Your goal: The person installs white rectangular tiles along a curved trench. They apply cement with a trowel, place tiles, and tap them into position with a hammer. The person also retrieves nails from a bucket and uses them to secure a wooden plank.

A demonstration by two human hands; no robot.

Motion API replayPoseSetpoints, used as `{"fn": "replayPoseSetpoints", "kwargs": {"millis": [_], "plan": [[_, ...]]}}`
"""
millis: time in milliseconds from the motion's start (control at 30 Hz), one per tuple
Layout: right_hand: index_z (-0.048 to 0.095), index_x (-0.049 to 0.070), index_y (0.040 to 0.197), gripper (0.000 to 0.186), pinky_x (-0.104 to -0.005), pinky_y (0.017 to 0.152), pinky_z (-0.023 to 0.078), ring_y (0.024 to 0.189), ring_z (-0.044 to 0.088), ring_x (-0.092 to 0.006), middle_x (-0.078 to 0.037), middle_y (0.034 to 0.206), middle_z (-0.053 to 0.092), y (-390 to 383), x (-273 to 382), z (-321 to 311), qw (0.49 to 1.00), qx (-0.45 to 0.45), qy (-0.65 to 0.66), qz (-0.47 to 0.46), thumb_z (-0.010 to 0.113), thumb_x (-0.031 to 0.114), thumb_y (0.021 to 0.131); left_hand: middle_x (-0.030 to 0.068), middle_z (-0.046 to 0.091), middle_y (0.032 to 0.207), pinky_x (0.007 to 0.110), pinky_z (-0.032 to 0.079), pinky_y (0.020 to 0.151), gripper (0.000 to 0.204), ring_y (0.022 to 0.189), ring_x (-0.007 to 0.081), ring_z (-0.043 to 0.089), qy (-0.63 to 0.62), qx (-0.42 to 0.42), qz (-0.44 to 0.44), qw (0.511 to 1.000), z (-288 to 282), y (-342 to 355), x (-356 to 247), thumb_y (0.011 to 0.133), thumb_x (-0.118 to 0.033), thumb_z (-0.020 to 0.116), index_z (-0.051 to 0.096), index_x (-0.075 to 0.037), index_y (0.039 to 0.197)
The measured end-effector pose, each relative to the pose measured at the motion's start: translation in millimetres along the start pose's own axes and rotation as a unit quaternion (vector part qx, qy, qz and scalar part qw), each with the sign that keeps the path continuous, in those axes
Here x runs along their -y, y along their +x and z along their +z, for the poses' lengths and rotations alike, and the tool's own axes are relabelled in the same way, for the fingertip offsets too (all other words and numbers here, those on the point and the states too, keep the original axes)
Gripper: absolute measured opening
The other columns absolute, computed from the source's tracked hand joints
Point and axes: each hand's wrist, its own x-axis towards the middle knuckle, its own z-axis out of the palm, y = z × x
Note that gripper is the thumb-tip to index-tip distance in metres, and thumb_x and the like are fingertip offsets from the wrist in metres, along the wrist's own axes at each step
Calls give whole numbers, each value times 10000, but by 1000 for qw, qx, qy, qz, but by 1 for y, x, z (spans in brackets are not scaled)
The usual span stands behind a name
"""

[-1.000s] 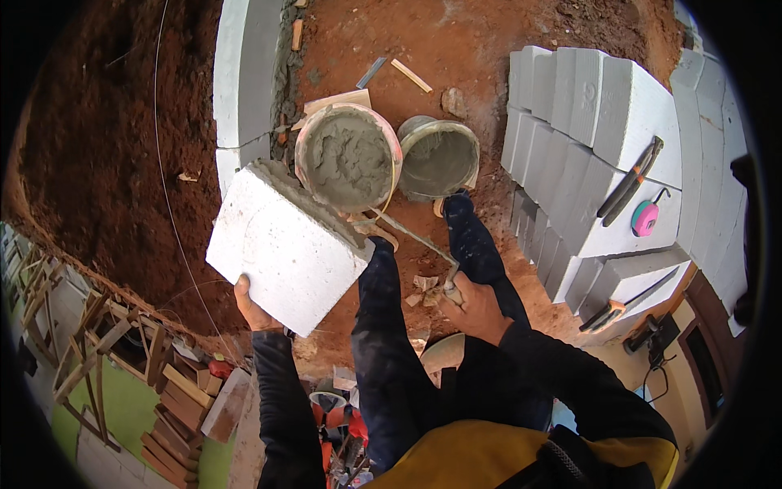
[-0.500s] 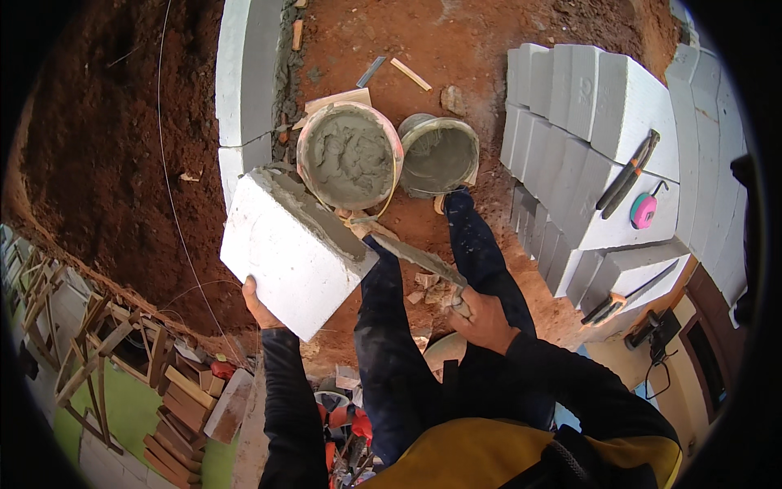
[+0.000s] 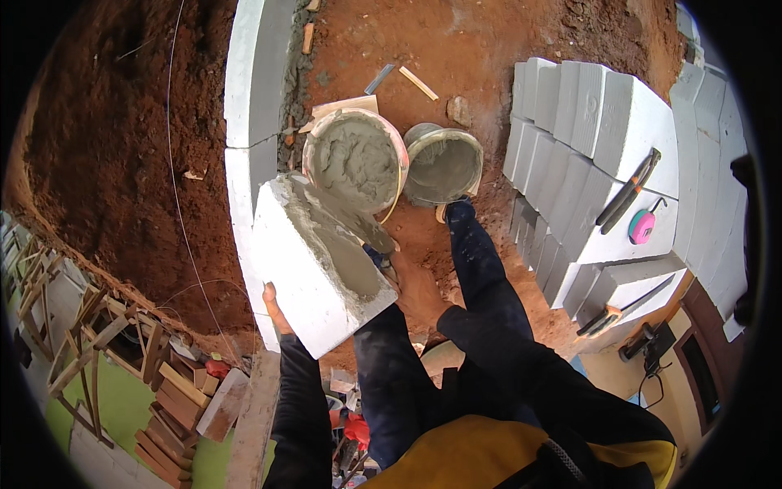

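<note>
A white lightweight concrete block point(image 3: 305, 273) is tilted in front of me, its side face coated with wet grey mortar point(image 3: 346, 248). My left hand point(image 3: 275, 306) grips the block's left edge, thumb showing and the other fingers hidden behind it. Close to the block's right corner, my right hand point(image 3: 417, 285) is closed on a trowel, whose mortar-covered blade point(image 3: 371, 232) lies along the coated side; the handle is hidden in the hand. Just beyond the block stands a bucket of mortar point(image 3: 356, 159), with a second mortar-smeared bucket point(image 3: 442, 167) to its right.
A low wall of white blocks point(image 3: 254, 94) runs along the left, beside dug soil with a string point(image 3: 177, 191). At right, stacked blocks point(image 3: 611, 130) bear pliers point(image 3: 629, 191), a pink tape measure point(image 3: 643, 226) and a handsaw point(image 3: 623, 310). Timber pieces point(image 3: 181, 399) lie lower left.
My right hand has moved forward and left with the trowel, bringing the blade against the block's mortared side. The block has shifted slightly right and turned, showing more of that side.
</note>
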Motion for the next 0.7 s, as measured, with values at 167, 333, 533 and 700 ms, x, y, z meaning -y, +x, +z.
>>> {"fn": "replayPoseSetpoints", "kwargs": {"millis": [167,333,533,700], "plan": [[537,9,1235,370,-591,785,531,908,682,-514,-292,1004,683,-42,-34,-11,988,92,-17,124,682,264,1010,217,557,1498,493,525,1062,986,1322,363,594,-18,-40,-6,999,-15,-4,6,901,-683,663,403,-45,1607],[538,22,1181,375,-600,840,532,973,683,-550,-346,1040,700,92,-58,-5,989,13,-114,98,547,386,1093,229,558,1480,508,540,1026,1053,1295,372,609,-16,-50,22,998,-52,-10,0,861,-696,691,379,-26,1612],[558,-102,1345,576,-552,931,563,1099,711,-483,-358,1147,718,246,-69,59,954,131,-244,115,551,408,1079,232,564,1473,530,549,1038,1046,1320,405,603,-14,-106,28,994,-101,-22,0,824,-582,753,371,-23,1621],[552,-71,1407,678,-491,664,594,765,736,-333,-229,953,724,201,-65,55,935,242,-39,257,568,517,1069,230,562,1481,523,544,1044,1044,1319,405,603,-58,-108,19,992,-120,-24,8,830,-585,748,368,-23,1624]]}}
